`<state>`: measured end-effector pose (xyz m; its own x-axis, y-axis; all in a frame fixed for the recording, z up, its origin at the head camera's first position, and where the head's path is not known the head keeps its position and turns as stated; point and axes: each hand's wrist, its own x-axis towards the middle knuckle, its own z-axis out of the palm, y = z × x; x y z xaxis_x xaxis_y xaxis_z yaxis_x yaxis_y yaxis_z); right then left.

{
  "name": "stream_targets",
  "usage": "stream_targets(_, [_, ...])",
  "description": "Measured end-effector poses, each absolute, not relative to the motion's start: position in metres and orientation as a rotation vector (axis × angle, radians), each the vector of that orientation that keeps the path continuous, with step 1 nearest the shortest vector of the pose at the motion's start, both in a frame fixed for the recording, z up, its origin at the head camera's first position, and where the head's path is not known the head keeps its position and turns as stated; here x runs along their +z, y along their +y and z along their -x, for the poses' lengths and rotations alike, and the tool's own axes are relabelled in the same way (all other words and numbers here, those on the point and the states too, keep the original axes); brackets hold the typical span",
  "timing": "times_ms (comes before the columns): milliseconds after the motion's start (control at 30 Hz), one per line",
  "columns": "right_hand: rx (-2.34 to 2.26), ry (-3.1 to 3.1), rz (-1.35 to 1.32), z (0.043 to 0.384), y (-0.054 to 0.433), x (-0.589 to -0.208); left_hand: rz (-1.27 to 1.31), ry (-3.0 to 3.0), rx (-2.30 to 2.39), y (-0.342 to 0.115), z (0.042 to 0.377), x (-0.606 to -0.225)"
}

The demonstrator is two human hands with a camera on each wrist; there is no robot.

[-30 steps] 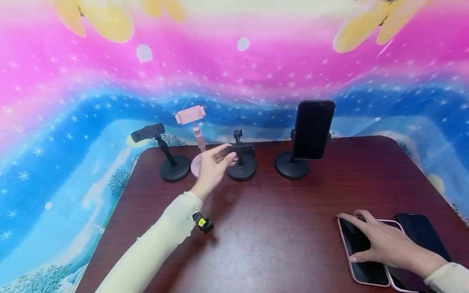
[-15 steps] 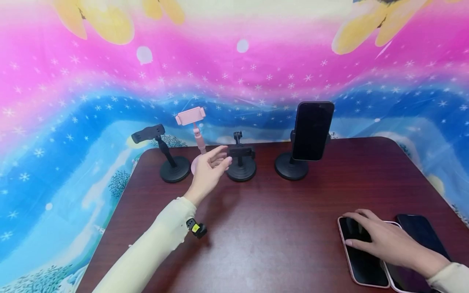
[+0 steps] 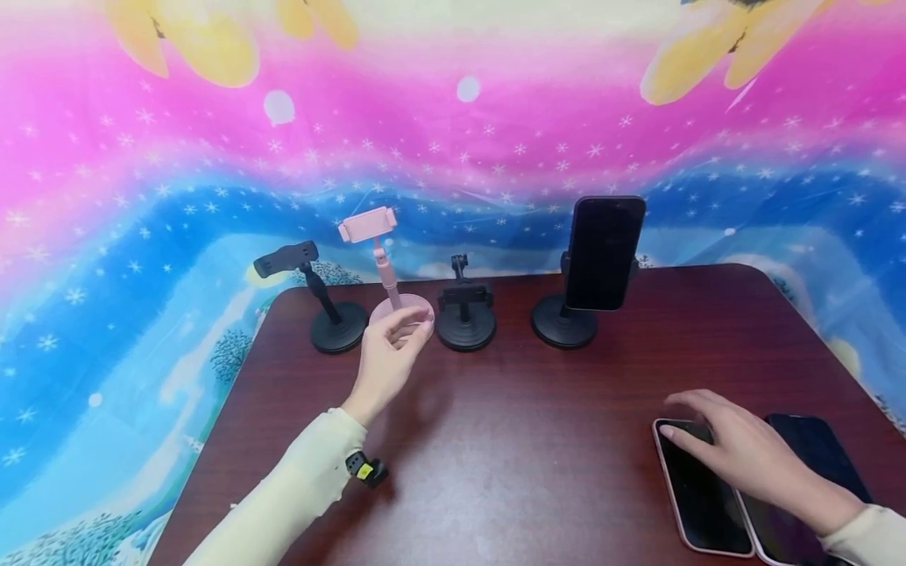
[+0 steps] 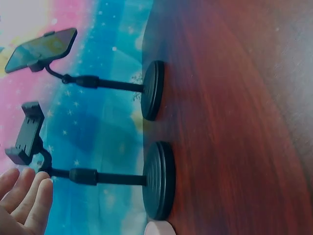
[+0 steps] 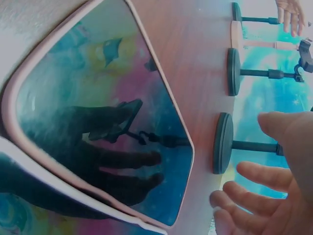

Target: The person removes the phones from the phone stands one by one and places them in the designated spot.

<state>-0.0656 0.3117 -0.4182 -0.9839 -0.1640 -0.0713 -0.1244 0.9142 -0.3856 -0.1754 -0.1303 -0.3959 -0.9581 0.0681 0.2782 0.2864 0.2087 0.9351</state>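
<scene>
My left hand (image 3: 385,362) is raised in front of the pink phone stand (image 3: 385,271), hiding part of its base, and its relaxed fingers hold nothing. Just right of it stands a black phone stand (image 3: 465,326) with a bare clamp; in the left wrist view my fingertips overlap the area below that clamp (image 4: 29,134). At the right, my right hand (image 3: 743,448) hovers over a phone with a pink edge (image 3: 701,503). Its fingers (image 5: 264,176) are spread loosely, apart from the glass in the right wrist view, where the dark screen mirrors them.
Another black stand (image 3: 336,324) with a bare clamp is at far left. Right of centre, a black stand (image 3: 564,322) bears an upright phone (image 3: 606,251). Two more phones lie beside the pink-edged one, including a dark phone (image 3: 814,448). A patterned cloth backs the brown table (image 3: 538,448).
My left hand has let go of the middle black stand's clamp and drawn back left and down. My right hand's fingers have lifted from the pink-edged phone, its thumb moving up and left.
</scene>
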Motion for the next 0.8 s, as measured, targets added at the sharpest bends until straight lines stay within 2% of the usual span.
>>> stream_targets(400, [-0.774,3.03,0.173,0.071,0.299,-0.407,0.584,-2.328,-1.88,-0.1,0.146,-0.39])
stream_targets(800, [-0.979,3.147,0.256,0.083,0.282,-0.406,0.677,-2.303,-1.93,-0.059,0.15,-0.388])
